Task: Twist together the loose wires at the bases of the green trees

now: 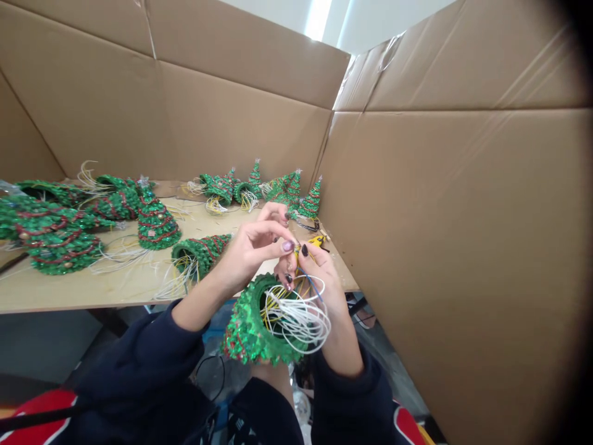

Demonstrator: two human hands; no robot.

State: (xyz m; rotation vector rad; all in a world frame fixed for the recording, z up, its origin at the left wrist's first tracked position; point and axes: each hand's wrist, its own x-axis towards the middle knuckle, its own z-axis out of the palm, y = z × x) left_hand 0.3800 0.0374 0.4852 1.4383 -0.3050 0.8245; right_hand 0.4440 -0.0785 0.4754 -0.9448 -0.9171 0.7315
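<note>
A green decorated Christmas tree [245, 321] lies tilted on my lap, its hollow base turned up toward me. Looped white wires [296, 318] and thin yellow wires [277, 298] spill out of the opening. Above it, my left hand [259, 247] pinches thin wire ends between thumb and index finger. My right hand [319, 262] meets it fingertip to fingertip, closed on the same wires. A blue wire [315, 285] runs down beside the right hand's fingers. The exact join of the wires is hidden by the fingertips.
Several more trees stand or lie on the wooden table [115, 287], including an upright tree [157, 219] and a lying tree [199, 253] with wires trailing out. A yellow-handled tool [317, 240] lies behind my right hand. Tall cardboard walls [445, 204] enclose the back and right.
</note>
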